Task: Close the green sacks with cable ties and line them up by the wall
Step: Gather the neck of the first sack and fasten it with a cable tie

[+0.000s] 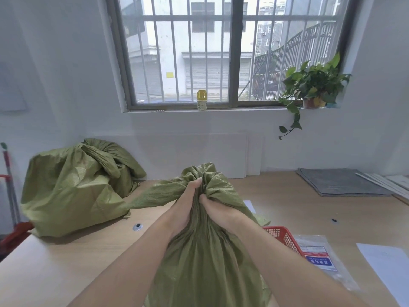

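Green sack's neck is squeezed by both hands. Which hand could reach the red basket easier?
Probably the right hand: the red basket sits just beside its forearm, right of the green sack. The left hand could hold the neck bunched.

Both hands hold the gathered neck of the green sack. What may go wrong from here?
The left hand and right hand both grip the neck of the green sack, and no cable tie shows in either; freeing one hand for a tie may let the neck open.
A flap of fabric runs left outside the grip and may escape the tie.
The red basket stands close and might be knocked.
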